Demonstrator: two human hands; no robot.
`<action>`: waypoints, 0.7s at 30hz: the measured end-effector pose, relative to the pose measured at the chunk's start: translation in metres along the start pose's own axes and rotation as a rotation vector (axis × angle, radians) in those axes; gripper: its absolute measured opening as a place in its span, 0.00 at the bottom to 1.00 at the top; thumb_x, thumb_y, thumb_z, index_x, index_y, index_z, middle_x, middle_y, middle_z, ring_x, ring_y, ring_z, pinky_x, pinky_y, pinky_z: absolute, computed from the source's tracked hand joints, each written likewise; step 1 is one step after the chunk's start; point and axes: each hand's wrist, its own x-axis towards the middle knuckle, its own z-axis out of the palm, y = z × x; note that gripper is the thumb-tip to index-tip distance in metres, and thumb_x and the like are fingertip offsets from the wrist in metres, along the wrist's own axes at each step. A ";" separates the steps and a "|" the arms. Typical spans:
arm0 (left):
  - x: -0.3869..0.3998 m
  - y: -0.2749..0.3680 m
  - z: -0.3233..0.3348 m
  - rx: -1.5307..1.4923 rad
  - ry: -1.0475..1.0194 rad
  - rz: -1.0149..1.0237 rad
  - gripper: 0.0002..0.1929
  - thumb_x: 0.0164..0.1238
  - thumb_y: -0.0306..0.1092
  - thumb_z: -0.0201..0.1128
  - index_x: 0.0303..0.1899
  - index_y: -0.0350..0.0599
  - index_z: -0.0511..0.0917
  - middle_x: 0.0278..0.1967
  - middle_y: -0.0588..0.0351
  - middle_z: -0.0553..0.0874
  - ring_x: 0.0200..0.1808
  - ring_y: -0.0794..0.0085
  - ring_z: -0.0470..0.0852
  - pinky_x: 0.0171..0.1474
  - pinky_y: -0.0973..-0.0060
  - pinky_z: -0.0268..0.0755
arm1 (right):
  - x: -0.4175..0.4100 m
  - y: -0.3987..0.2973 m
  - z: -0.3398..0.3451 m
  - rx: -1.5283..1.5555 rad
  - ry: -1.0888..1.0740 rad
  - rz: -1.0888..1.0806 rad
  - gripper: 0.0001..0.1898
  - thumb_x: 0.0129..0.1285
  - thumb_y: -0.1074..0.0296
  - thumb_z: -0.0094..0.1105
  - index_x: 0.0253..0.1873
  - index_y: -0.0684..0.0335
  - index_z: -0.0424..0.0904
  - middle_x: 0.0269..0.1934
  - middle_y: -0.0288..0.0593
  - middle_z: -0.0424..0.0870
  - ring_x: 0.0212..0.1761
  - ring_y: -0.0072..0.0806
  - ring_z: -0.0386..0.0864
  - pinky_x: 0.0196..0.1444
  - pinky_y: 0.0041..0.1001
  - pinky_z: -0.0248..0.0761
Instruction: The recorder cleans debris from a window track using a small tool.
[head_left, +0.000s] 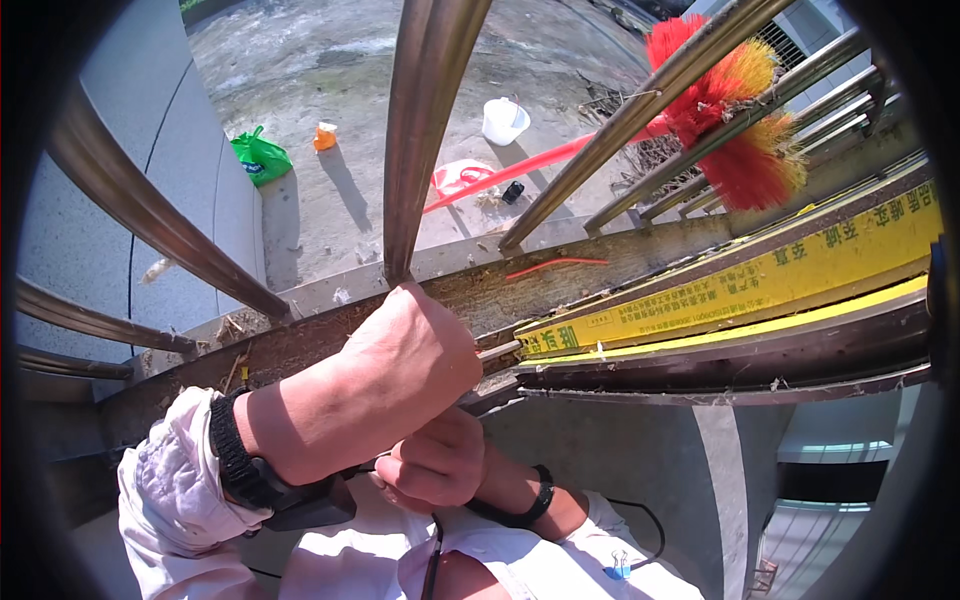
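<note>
My left hand reaches over the window ledge, bent at the wrist, with its back towards me and its fingers hidden below. A short pale bar shows between this hand and the end of a dark metal window frame covered in yellow printed film. Whether the hand grips that bar is not visible. Just under the left wrist, close to my body, my right hand has curled fingers. Something thin and light shows by its fingertips, too small to identify.
Metal railing bars rise beyond the ledge. Outside them lies a red-and-yellow bristled brush on a red pole. A red strip rests on the ledge. Further off are a white bucket and green bag. A black cable hangs beside me.
</note>
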 end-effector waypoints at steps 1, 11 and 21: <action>-0.003 -0.001 -0.006 0.017 -0.012 0.000 0.04 0.59 0.33 0.74 0.27 0.56 0.91 0.24 0.66 0.87 0.31 0.73 0.88 0.33 0.70 0.68 | -0.001 0.001 0.001 0.010 0.011 -0.011 0.10 0.51 0.71 0.77 0.38 0.58 0.86 0.30 0.31 0.75 0.25 0.27 0.75 0.30 0.31 0.69; -0.023 -0.004 -0.016 -0.123 -0.002 -0.124 0.06 0.57 0.32 0.73 0.22 0.52 0.87 0.19 0.60 0.85 0.24 0.69 0.85 0.38 0.66 0.71 | 0.004 -0.003 -0.003 0.024 -0.021 0.007 0.09 0.52 0.73 0.77 0.35 0.57 0.85 0.28 0.31 0.76 0.25 0.27 0.75 0.30 0.30 0.68; -0.021 0.004 0.000 -0.201 0.004 -0.113 0.04 0.54 0.33 0.73 0.25 0.48 0.88 0.22 0.55 0.87 0.28 0.64 0.89 0.37 0.65 0.75 | 0.002 -0.001 -0.004 0.034 -0.001 -0.014 0.09 0.51 0.73 0.76 0.36 0.57 0.85 0.30 0.31 0.77 0.27 0.28 0.78 0.31 0.32 0.69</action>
